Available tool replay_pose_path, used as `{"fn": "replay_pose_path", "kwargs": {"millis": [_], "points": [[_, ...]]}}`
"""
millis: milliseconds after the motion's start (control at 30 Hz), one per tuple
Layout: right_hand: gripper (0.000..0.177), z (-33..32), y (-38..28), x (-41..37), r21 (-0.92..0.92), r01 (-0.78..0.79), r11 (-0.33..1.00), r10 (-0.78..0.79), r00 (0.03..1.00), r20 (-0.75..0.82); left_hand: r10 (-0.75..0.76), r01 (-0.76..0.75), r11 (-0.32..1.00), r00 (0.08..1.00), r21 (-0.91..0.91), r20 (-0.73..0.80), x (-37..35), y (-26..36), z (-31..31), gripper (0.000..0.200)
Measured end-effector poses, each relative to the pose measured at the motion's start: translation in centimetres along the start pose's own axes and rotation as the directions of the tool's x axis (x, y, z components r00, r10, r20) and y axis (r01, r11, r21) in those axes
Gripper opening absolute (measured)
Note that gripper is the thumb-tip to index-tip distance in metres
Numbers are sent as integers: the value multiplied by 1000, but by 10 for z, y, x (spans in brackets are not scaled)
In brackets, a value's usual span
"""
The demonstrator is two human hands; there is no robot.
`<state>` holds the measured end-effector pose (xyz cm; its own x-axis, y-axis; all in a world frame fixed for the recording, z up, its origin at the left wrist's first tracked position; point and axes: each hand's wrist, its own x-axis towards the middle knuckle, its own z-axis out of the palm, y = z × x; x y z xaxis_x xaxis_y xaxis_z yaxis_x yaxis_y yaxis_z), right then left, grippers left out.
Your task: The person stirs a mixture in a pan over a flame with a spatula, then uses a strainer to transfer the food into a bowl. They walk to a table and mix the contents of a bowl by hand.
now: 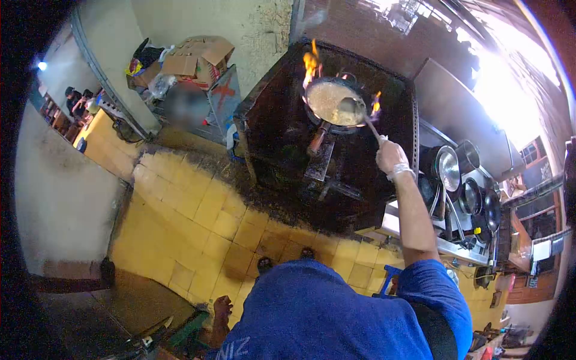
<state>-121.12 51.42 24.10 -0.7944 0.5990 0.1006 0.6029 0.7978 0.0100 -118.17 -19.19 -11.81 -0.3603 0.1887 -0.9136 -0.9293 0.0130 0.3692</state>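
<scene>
My right hand (393, 158), in a thin clear glove, is closed around the handle of a ladle (371, 127). The ladle's bowl dips into a pale, bubbling liquid with lumps of food (327, 99) in a wok (342, 129). The wok sits on a dark, sooty stove (273, 135), its wooden handle (318, 139) pointing toward me. Flames (310, 63) rise past the rim on the left and right. Low by my left side hangs my left hand (222, 306), fingers loosely bent and apart, with nothing visible in it.
Pans (448, 168) and other cookware crowd a metal counter (462, 249) right of the stove. A cardboard box (198, 57) and bags are piled at the back left. Yellow tiles (192, 222) cover the floor. People (78, 105) are beyond a doorway at far left.
</scene>
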Motion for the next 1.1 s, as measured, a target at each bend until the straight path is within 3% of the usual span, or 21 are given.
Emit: {"fn": "replay_pose_path", "kwargs": {"millis": [33,100,167,233,333,400,467,533,600,633,667,733,767,933,967,1000,1067,1100], "points": [[29,9,0,6,-1,-15,1000,15,999,40,4,-4,1000,1000,0,-1,-5,0,7,22],[26,30,2,21,36,-46,998,45,998,43,246,-186,944,947,272,-207,-22,-2,29,17],[24,37,4,25,50,-54,997,52,998,30,210,-158,948,963,276,-171,-15,7,23,14],[24,35,10,29,94,-37,995,45,995,-85,175,-133,952,975,275,-135,-13,11,23,12],[25,13,13,9,141,-4,990,23,990,-138,301,-247,931,935,269,-187,-25,13,30,9],[27,1,9,-5,142,-25,990,42,993,-112,261,-225,949,954,220,-148,-29,12,28,8],[30,-2,9,-17,104,68,992,-50,985,-165,216,-174,957,962,231,-170,-23,4,23,9],[29,8,6,-19,103,87,991,-76,991,-111,172,-124,962,967,242,-187,-8,-9,10,11],[28,34,8,-8,18,120,993,-118,989,-90,462,-443,633,874,635,149,7,-23,-10,17],[26,37,2,-2,12,97,995,-96,991,-88,193,-169,966,975,194,-112,-12,-13,12,18],[26,37,2,1,12,95,995,-94,992,-87,193,-168,966,975,196,-111,-1,-17,2,18],[22,29,1,5,123,-17,992,27,997,-74,248,-213,905,968,369,-48,15,-17,-11,20],[28,11,-3,3,146,-36,989,35,999,7,251,-217,905,967,366,-49,6,-9,-2,20],[28,29,9,28,229,-80,970,101,992,-81,295,-205,907,932,367,-209,-23,10,29,24],[28,32,7,36,228,-68,971,97,988,-119,269,-226,929,956,294,-115,-24,10,24,22],[27,38,4,41,239,-64,969,97,987,-131,270,-226,928,956,297,-114,-24,5,23,22],[30,52,-1,53,193,-144,971,142,990,22,291,-207,923,928,325,-233,-23,-3,26,22],[35,57,3,52,179,-33,983,34,999,-3,204,-135,951,950,277,-236,-21,0,24,23]]}}
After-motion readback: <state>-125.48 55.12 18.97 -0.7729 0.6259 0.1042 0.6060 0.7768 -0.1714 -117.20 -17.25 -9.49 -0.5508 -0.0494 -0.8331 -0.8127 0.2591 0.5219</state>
